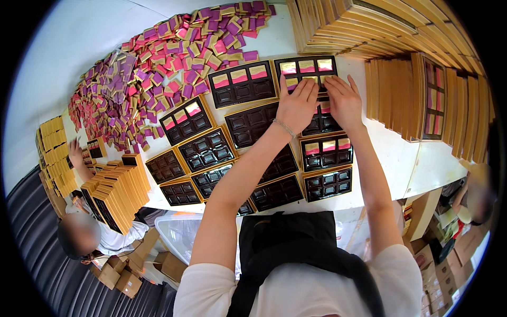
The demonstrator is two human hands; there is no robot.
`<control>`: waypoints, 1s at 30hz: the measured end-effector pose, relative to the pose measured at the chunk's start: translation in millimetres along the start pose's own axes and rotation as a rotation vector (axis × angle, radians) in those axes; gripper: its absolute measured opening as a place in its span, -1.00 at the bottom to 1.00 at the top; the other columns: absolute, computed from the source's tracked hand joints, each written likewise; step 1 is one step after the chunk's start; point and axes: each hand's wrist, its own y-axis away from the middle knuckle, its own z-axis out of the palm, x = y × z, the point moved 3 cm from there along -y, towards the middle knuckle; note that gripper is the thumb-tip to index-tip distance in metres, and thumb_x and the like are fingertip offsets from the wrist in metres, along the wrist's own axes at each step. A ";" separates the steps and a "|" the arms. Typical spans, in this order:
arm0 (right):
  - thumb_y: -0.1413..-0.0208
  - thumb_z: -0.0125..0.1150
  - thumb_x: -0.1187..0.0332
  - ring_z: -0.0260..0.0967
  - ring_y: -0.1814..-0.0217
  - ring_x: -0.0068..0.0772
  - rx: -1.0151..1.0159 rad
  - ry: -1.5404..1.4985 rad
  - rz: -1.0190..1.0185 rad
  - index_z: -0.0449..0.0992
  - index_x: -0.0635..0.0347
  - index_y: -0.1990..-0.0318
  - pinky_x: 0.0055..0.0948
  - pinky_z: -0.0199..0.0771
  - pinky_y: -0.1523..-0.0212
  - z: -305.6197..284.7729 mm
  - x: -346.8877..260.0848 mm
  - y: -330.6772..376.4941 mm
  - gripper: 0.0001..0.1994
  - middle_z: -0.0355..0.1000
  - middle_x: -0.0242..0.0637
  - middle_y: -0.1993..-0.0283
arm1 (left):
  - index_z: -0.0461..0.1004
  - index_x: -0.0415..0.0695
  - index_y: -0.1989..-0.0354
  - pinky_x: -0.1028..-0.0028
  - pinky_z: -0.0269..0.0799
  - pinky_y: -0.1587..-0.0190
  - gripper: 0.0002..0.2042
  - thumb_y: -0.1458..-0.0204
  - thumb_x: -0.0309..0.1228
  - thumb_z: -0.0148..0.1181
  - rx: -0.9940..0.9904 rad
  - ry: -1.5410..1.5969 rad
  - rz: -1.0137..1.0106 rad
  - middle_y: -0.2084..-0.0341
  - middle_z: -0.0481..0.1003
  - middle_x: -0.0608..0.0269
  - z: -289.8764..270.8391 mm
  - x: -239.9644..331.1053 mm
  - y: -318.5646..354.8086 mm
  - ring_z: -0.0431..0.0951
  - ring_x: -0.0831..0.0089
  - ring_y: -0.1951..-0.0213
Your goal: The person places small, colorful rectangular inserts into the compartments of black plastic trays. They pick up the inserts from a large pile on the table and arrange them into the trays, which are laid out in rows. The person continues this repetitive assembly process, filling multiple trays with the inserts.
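We cannot tell whether the left hand or right hand grips anything; their crowding could tilt squares in the tray.

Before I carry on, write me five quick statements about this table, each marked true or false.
1. The left hand and right hand both reach over the far right laid-out box. True.
2. The heap lies to the right of both hands. False: the heap lies to their left.
3. The box just left of that one has three pink-and-gold pieces in its far row. True.
4. The bottom right laid-out box is full of pieces. False: this near box shows only dark, bare compartments.
5. The heap is all purple. False: pink and gold show too.
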 end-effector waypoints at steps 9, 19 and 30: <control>0.07 0.23 0.48 0.41 0.03 -0.03 -0.238 -0.280 0.073 0.55 0.20 0.17 -0.20 0.49 0.09 92.8 -77.6 -164.1 -0.75 0.47 -0.16 0.19 | 0.59 -0.09 0.18 0.21 0.45 0.04 -0.69 0.19 -0.42 0.37 -0.064 -0.117 -0.377 0.19 0.52 0.08 -64.5 -194.2 -31.1 0.49 0.09 0.06; 0.03 0.30 0.36 0.53 0.29 -0.25 -0.135 -0.628 0.189 0.55 0.10 0.06 -0.28 0.50 0.23 71.6 -62.9 -159.3 -0.68 0.56 -0.20 0.34 | 0.50 -0.07 0.24 0.15 0.48 0.14 -0.72 0.15 -0.33 0.36 0.118 -0.115 -0.402 0.33 0.52 0.09 -56.0 -201.3 -17.6 0.53 0.05 0.22; -0.05 0.14 0.70 0.49 0.15 -0.50 -0.025 -1.051 0.772 0.55 0.22 0.03 -0.55 0.51 0.09 -27.1 -31.1 87.8 -0.67 0.55 -0.27 0.17 | 0.41 -0.23 0.01 0.57 0.56 0.34 -0.71 -0.08 -0.58 0.20 -0.168 1.495 -0.820 0.30 0.58 0.14 -29.4 -14.6 58.1 0.63 0.42 0.30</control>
